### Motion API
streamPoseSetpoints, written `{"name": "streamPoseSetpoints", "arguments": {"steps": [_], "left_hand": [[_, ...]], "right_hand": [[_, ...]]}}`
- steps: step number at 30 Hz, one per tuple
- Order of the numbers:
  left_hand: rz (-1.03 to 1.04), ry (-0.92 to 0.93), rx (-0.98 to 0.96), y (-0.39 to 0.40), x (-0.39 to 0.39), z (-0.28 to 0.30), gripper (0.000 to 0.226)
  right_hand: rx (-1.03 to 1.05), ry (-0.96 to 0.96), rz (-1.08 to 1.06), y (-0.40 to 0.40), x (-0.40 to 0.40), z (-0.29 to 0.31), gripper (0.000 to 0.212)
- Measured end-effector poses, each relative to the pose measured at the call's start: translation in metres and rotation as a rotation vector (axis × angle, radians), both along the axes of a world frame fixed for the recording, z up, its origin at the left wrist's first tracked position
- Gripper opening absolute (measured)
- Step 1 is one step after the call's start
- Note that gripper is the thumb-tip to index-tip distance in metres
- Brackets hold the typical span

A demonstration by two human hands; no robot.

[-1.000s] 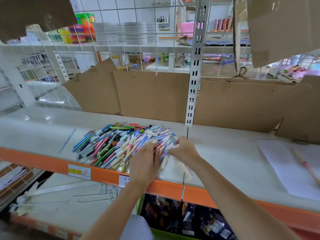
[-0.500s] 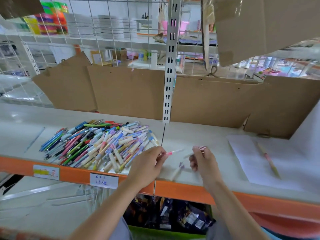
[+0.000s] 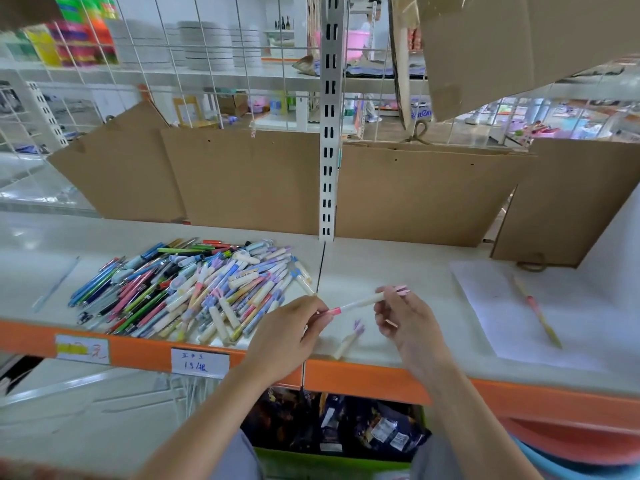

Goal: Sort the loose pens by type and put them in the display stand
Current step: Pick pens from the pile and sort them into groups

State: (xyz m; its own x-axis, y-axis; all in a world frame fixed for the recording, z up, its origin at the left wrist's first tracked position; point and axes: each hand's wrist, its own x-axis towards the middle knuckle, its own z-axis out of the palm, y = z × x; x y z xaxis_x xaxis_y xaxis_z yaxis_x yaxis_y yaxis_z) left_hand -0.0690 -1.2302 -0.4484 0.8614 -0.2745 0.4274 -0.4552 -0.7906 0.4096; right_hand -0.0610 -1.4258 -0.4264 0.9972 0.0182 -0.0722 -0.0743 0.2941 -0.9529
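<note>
I see my left hand [image 3: 287,336] pinching the pink end of a cream pen [image 3: 360,302]; my right hand [image 3: 407,322] has its grip curled round the other end, just right of the pen pile [image 3: 194,289] on the shelf [image 3: 398,268].

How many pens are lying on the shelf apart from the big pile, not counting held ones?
2: one pale pen lies between the hands near the shelf's edge; one pink and yellow pen lies on the white paper.

Single head view, looking forward and down, close over shelf [image 3: 398,268] front edge.
</note>
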Motion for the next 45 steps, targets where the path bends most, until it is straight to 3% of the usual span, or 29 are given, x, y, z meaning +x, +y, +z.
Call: {"name": "streamPoseSetpoints", "arguments": {"steps": [3,6,8,11,16,18,20,25,27,30,32,34,36,41,45], "left_hand": [[-0.013,-0.002,0.028,0.000,0.001,0.000,0.037],[-0.001,0.002,0.003,-0.002,0.003,0.005,0.045],[0.000,0.049,-0.055,-0.012,0.001,0.018,0.035],[0.010,0.217,-0.294,-0.036,0.003,0.042,0.028],[-0.033,0.585,-0.717,-0.048,-0.001,0.056,0.031],[-0.045,0.669,-0.756,-0.051,-0.003,0.053,0.031],[-0.018,0.621,-0.635,-0.058,0.001,0.047,0.033],[-0.023,0.166,0.016,-0.072,0.002,0.029,0.026],[-0.053,0.041,0.191,-0.076,0.001,0.020,0.026],[-0.102,-0.006,0.234,-0.079,0.005,0.010,0.028],[-0.126,0.004,0.199,-0.079,0.010,0.006,0.026],[-0.143,-0.013,0.177,-0.081,0.018,0.005,0.023],[-0.158,-0.035,0.179,-0.085,0.028,0.004,0.020],[-0.176,-0.069,0.192,-0.093,0.044,-0.003,0.016],[-0.189,-0.085,0.177,-0.088,0.040,-0.002,0.013]], "right_hand": [[-0.166,-0.025,0.182,0.003,-0.001,0.000,0.016],[-0.109,-0.011,0.178,0.004,0.000,0.005,0.014],[-0.066,-0.020,0.116,0.010,-0.001,0.012,0.014],[-0.088,-0.080,-0.005,0.021,0.000,0.026,0.021],[-0.272,-0.126,-0.004,0.019,0.000,0.039,0.026],[-0.305,-0.106,0.015,0.016,-0.003,0.032,0.025],[-0.347,-0.085,0.058,0.014,-0.006,0.024,0.024],[-0.507,-0.078,0.013,-0.010,-0.001,0.023,0.026],[-0.512,-0.067,-0.077,-0.029,0.008,0.026,0.026],[-0.594,-0.053,-0.197,-0.068,0.026,0.028,0.026],[-0.898,-0.032,-0.209,-0.097,0.039,0.027,0.026],[-1.335,0.057,-0.155,-0.120,0.045,0.022,0.022],[-1.567,0.110,-0.125,-0.135,0.047,0.016,0.026],[-1.671,0.109,-0.110,-0.144,0.045,0.008,0.035],[-1.795,-0.016,-0.175,-0.131,0.036,0.015,0.031]]}}
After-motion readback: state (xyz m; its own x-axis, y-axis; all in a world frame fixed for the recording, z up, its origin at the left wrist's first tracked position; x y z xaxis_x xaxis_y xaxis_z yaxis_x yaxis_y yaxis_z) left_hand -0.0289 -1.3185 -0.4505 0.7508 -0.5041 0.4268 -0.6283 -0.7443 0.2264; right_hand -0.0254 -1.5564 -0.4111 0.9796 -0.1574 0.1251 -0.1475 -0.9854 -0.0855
